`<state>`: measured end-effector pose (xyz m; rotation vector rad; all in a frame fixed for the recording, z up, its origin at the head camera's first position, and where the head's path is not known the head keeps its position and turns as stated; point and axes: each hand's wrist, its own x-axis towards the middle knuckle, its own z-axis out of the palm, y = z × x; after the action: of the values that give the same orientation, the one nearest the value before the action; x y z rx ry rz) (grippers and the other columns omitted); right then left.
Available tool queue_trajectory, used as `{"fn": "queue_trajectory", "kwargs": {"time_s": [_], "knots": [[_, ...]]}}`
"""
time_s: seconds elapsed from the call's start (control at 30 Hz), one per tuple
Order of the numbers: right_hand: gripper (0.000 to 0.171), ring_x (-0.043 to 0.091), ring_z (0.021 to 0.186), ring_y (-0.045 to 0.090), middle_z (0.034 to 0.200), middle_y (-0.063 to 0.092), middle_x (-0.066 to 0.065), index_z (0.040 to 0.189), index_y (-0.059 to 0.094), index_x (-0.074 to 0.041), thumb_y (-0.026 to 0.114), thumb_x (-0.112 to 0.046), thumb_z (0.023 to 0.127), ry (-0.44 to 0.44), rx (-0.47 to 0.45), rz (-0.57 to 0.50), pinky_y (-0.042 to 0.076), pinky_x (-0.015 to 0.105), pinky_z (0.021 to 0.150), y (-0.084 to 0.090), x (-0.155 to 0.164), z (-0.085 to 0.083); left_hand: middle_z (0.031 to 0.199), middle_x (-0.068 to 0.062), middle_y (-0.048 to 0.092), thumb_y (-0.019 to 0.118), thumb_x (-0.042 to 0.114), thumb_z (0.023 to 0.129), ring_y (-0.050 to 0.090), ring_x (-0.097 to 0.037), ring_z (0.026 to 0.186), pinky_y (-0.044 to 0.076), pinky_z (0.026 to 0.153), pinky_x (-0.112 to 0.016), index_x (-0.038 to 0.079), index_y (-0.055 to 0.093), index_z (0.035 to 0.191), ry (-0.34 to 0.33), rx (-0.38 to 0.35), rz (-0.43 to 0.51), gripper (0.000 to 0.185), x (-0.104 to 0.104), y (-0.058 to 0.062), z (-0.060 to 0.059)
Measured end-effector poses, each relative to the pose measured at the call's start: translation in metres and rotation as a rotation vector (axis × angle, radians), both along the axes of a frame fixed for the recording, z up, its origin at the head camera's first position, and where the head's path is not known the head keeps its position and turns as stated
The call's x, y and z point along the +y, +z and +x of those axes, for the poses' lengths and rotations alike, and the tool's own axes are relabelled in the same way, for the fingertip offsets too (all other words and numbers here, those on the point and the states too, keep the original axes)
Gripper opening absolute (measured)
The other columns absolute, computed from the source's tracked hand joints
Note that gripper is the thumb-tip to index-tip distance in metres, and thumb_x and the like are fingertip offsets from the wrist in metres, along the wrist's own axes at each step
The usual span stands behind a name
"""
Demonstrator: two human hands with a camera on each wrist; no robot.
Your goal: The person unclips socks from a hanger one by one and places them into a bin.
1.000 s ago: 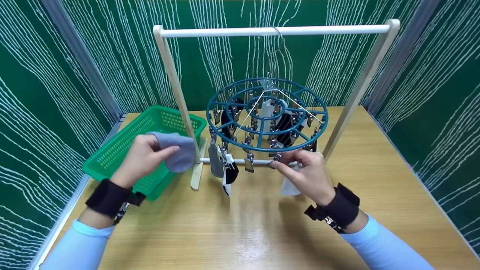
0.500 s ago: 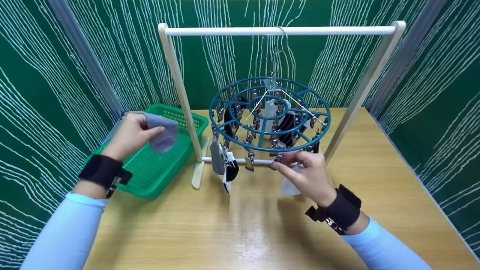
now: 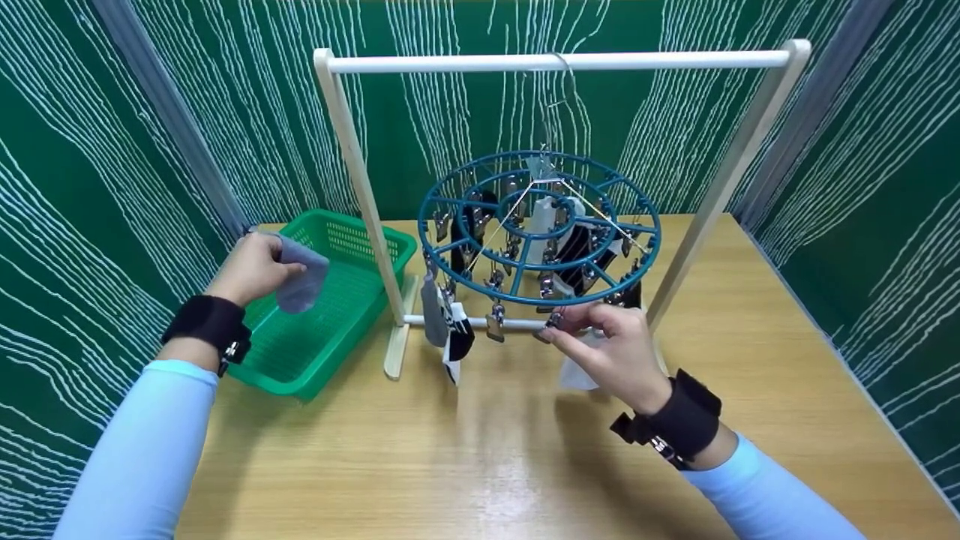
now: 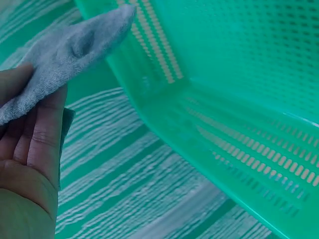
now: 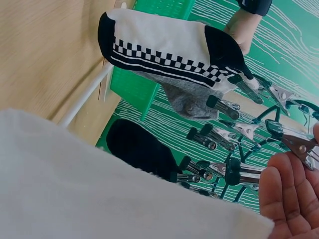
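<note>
My left hand pinches a small grey sock between thumb and fingers, above the left side of the green basket. In the left wrist view the sock sticks out flat from the fingers, apart from the basket wall. At the front of a round blue-green hanger, my right hand pinches a metal clip. The right wrist view shows this clip at the fingers, with no sock in it. Behind that hand hangs a white sock.
A wooden rack carries the hanger by its hook on a white bar. Several socks hang round the ring, including a checkered black-and-white sock and a black sock. Green walls with white lines enclose the table.
My left hand has carried the grey sock left, from beside the rack's left post to above the basket's left side, and turned it. My right hand stays at the same clip.
</note>
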<state>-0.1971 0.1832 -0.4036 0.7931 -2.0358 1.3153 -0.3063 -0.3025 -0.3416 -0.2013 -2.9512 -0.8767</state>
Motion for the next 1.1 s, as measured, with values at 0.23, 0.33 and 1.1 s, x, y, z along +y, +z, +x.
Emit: {"fn": "queue_trajectory", "kwargs": {"time_s": [0.23, 0.33, 1.1], "knots": [[0.021, -0.002, 0.074, 0.069, 0.084, 0.081, 0.016, 0.092, 0.079, 0.005, 0.09, 0.013, 0.076, -0.008, -0.005, 0.012, 0.059, 0.011, 0.072, 0.0, 0.0, 0.0, 0.067, 0.001, 0.043, 0.07, 0.004, 0.099, 0.04, -0.02, 0.066, 0.034, 0.061, -0.032, 0.001, 0.066, 0.084, -0.015, -0.068, -0.101, 0.016, -0.01, -0.012, -0.018], [0.021, -0.001, 0.074, 0.069, 0.085, 0.081, 0.016, 0.092, 0.079, 0.005, 0.09, 0.013, 0.076, -0.003, -0.006, 0.015, 0.059, 0.012, 0.072, 0.0, 0.001, 0.001, 0.065, 0.0, 0.049, 0.067, 0.001, 0.096, 0.04, -0.019, 0.065, 0.034, 0.06, -0.032, -0.003, 0.075, 0.094, -0.015, -0.12, -0.1, 0.009, -0.012, -0.017, -0.025], [0.019, 0.002, 0.078, 0.074, 0.089, 0.083, 0.015, 0.092, 0.08, 0.004, 0.091, 0.009, 0.079, -0.003, -0.019, 0.064, 0.061, 0.014, 0.07, 0.006, 0.002, 0.0, 0.101, -0.023, 0.072, 0.062, 0.0, 0.097, 0.062, -0.033, 0.087, 0.054, 0.075, -0.04, -0.004, 0.071, 0.101, 0.034, -0.41, -0.304, 0.011, -0.022, -0.063, -0.041]]}}
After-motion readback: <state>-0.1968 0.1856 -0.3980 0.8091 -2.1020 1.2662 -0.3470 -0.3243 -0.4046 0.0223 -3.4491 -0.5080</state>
